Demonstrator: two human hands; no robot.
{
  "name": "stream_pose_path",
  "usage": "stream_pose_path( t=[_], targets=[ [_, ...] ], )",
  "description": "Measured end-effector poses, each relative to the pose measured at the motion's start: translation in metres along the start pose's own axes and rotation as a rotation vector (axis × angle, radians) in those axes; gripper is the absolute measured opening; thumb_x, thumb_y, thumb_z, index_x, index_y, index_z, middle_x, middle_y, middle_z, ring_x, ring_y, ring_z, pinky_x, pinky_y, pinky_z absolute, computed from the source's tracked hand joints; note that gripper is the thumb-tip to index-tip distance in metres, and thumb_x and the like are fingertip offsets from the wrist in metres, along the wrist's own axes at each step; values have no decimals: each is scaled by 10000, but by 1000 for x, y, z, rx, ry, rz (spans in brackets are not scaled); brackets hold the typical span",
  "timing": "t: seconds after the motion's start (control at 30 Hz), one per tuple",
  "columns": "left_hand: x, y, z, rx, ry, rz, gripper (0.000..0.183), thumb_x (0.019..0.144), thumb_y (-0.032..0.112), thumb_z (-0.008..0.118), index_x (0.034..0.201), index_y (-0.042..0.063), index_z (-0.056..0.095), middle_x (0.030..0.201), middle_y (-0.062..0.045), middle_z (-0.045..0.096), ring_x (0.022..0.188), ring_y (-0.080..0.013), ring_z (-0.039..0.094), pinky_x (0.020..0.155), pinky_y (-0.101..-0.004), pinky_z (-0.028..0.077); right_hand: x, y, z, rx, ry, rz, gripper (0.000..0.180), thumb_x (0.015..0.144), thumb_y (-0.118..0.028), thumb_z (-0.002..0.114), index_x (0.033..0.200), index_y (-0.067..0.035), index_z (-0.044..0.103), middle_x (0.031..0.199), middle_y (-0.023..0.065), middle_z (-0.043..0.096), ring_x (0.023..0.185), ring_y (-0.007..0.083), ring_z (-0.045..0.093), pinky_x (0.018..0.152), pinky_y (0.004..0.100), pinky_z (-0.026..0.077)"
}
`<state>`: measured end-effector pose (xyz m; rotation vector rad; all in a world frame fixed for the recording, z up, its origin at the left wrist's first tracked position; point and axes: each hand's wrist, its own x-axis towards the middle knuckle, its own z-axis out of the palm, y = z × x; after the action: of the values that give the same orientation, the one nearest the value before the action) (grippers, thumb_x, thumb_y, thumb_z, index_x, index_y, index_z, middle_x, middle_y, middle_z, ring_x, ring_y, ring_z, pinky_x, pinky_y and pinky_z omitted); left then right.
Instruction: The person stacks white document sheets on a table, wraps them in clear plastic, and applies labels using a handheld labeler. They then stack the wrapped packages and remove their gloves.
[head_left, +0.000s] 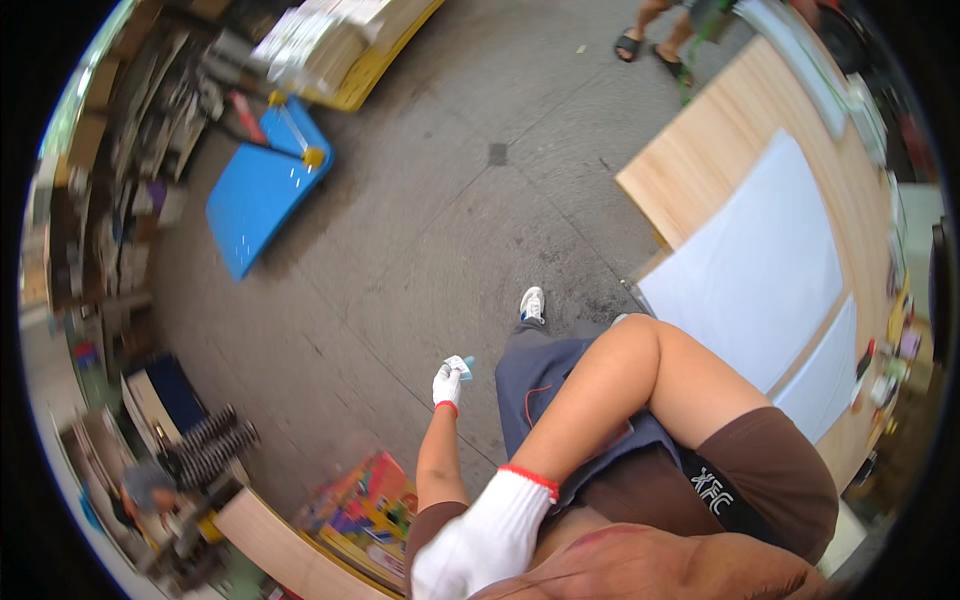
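Observation:
My left hand (446, 386), in a white knit glove with a red cuff, hangs low over the concrete floor (420, 277). It grips a small white and light-blue packet (458, 367), whose print is too small to make out. My right hand (480, 540) wears a matching glove and is raised across my chest, close to the left shoulder. Blur and the bend of that hand hide its fingers, so its hold cannot be told. I wear a dark blue apron (529, 390) over a brown shirt (772, 472).
At right, white sheets (757, 255) lie on a wooden worktable (690, 172). A blue platform trolley (259, 195) and a loaded yellow pallet (367, 82) are on the left. Another person's sandalled feet (630, 45) show at the top. Cluttered shelves (112, 217) line the left edge.

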<state>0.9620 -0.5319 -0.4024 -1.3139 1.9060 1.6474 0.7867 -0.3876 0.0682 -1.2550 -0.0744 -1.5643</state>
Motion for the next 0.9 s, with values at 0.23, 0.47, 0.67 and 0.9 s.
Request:
stream_pose_path(
  t=[0.23,0.47,0.67,0.9],
  targets=[
    [-3,213,38,-399,-60,312,223,901,179,614,1081,49,592,924,-15,642,784,-109,600,706,-260,499,-51,-101,-16,-468,267,132,196,824,-207,610,937,-48,616,864,135,614,828,324,592,718,383,452],
    [-145,411,120,-573,-520,480,180,887,99,620,1029,12,553,988,-50,617,912,-134,589,817,-282,464,-198,-148,-7,-1915,1217,279,386,673,-109,740,1049,-78,657,921,86,650,868,262,627,785,360,485],
    [-190,452,199,-402,-947,456,231,844,37,639,1064,31,566,1045,-66,632,958,-143,596,848,-271,459,-238,-165,40,-2103,1629,269,298,682,-149,752,975,-139,698,830,21,632,830,221,596,751,342,449],
    [-205,461,304,-131,-1450,189,327,900,148,548,1163,-47,555,1101,-134,630,952,-218,630,901,-333,472,-290,-167,121,-2492,1843,483,185,657,-213,750,803,-129,672,764,6,598,795,222,570,763,368,450]
  ],
)
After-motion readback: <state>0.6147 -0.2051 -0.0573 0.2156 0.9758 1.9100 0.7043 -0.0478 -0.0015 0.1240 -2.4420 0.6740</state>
